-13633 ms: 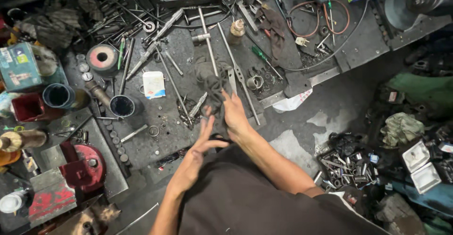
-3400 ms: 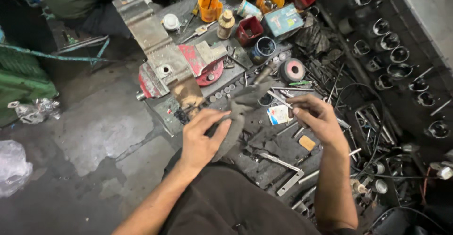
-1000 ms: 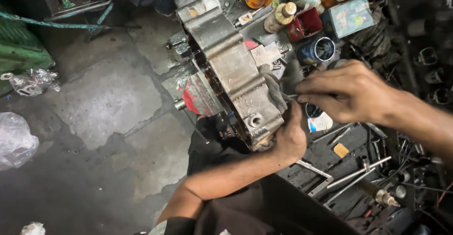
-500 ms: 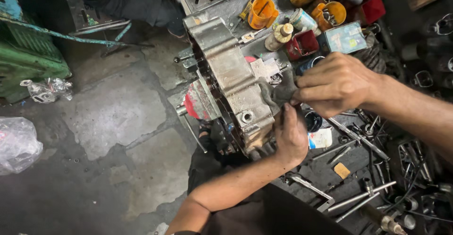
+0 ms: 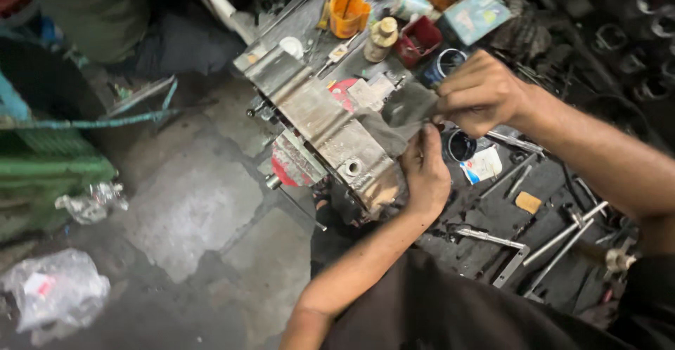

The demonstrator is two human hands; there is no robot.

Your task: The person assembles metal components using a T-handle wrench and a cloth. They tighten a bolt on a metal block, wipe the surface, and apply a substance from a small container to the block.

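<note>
Head view, left hand (image 5: 425, 174) gripping engine casing (image 5: 320, 121), right hand (image 5: 478, 93) pinching it

— Where does everything sit from my view?

— I see the grey cast-metal engine casing (image 5: 330, 135) mid-frame, my left hand (image 5: 424, 174) against its right end, my right hand (image 5: 478, 93) just above that. Behind it stands the orange plastic cup (image 5: 347, 12); to the right, long steel wrenches (image 5: 562, 241) lie on the dark mat (image 5: 492, 216).

— And left?

— The crumpled clear plastic bag (image 5: 53, 290) lies on the concrete floor (image 5: 190, 202).
</note>
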